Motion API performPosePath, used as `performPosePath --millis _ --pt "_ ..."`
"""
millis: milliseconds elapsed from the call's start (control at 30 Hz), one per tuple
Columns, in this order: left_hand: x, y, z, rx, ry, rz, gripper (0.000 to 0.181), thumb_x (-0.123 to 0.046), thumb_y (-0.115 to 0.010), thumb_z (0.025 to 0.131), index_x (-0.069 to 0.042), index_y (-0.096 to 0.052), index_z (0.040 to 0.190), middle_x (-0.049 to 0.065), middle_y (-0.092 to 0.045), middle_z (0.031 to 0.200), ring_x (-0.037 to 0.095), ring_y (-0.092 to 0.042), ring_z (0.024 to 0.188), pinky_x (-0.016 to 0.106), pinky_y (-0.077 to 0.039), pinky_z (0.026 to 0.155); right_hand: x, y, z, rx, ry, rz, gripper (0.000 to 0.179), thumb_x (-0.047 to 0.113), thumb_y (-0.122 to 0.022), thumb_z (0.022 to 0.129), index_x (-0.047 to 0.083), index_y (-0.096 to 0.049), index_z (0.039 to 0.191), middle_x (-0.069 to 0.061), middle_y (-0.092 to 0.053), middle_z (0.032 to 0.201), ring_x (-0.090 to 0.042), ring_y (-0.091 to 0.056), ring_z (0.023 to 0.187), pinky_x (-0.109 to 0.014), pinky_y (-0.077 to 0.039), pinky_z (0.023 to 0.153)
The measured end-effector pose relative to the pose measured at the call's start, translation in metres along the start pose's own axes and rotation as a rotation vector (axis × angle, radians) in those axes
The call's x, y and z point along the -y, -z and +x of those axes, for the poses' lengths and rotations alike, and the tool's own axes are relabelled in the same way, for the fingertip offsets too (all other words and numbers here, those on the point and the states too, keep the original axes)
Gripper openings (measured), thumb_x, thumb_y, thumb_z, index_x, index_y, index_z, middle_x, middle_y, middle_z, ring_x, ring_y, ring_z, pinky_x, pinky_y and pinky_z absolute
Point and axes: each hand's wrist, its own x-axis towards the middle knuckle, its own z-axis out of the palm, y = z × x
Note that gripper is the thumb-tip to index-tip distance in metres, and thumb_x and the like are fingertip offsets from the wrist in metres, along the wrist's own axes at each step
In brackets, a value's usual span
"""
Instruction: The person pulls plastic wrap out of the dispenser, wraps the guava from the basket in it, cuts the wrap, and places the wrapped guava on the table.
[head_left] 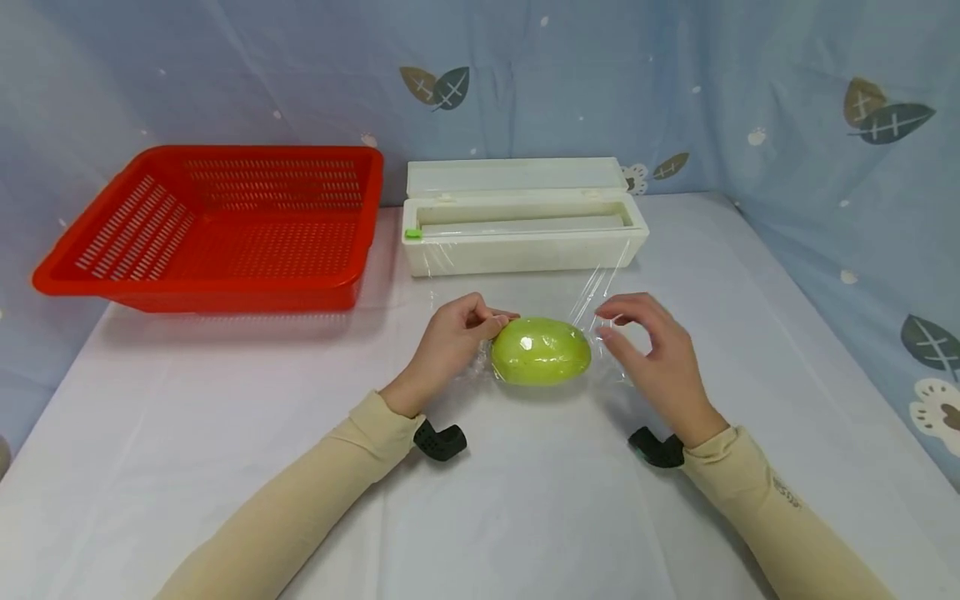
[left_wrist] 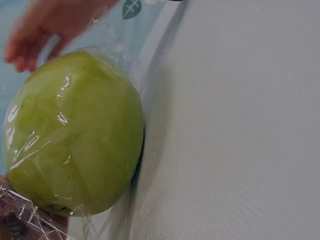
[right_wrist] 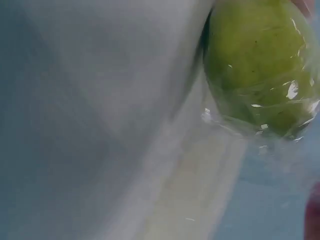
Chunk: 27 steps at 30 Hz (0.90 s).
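A glossy green oval fruit lies on the white cloth, covered by clear cling film that runs back to a white dispenser box. At the fruit's left end my left hand pinches the film, its thumb against the fruit. My right hand is just off the right end, thumb and forefinger curved with a gap between them, beside the loose film. In the left wrist view, film creases over the fruit. Only a fingertip of the right hand shows in the right wrist view, beside the wrapped fruit.
A red plastic basket stands at the back left. The dispenser's lid is raised, with a roll inside and a green slider on its front edge. A blue leaf-patterned curtain hangs behind the table.
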Motion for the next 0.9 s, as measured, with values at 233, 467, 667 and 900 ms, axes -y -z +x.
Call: performPosePath --millis 233,467,667,900 --pt "0.024 0.003 0.011 0.029 -0.016 -0.008 0.020 -0.017 -0.059 0.087 -0.003 -0.051 0.075 -0.003 -0.066 0.098 0.006 -0.058 0.096 0.028 -0.043 0.084 0.013 -0.015 -0.005 0.306 0.368 -0.420 0.067 0.023 -0.076 0.070 0.008 -0.047 0.128 -0.005 -0.043 0.131 -0.020 -0.038 0.120 -0.030 -0.033 0.096" --pt "0.014 0.011 0.007 0.114 0.046 -0.073 0.018 -0.017 -0.057 0.088 0.000 -0.054 0.084 -0.004 -0.065 0.102 0.007 -0.056 0.100 0.029 -0.044 0.080 0.011 -0.017 -0.002 0.361 0.343 -0.469 0.077 0.021 -0.078 0.067 0.009 -0.041 0.133 -0.007 -0.037 0.135 -0.023 -0.034 0.123 -0.035 -0.036 0.094" --pt "0.007 0.015 0.004 0.159 0.082 -0.160 0.022 -0.019 -0.054 0.089 0.002 -0.055 0.096 0.001 -0.064 0.105 0.013 -0.057 0.100 0.035 -0.043 0.084 0.009 -0.019 0.001 0.361 0.353 -0.520 0.077 0.021 -0.080 0.064 0.010 -0.043 0.131 -0.007 -0.040 0.129 -0.024 -0.036 0.117 -0.035 -0.032 0.096" --pt "0.013 0.022 0.011 0.200 0.052 -0.117 0.030 -0.030 -0.047 0.093 -0.006 -0.056 0.108 0.002 -0.060 0.111 0.013 -0.052 0.106 0.036 -0.041 0.089 0.005 -0.020 0.008 0.390 0.325 -0.538 0.081 0.024 -0.080 0.064 0.011 -0.040 0.133 -0.007 -0.039 0.131 -0.024 -0.036 0.118 -0.037 -0.032 0.097"
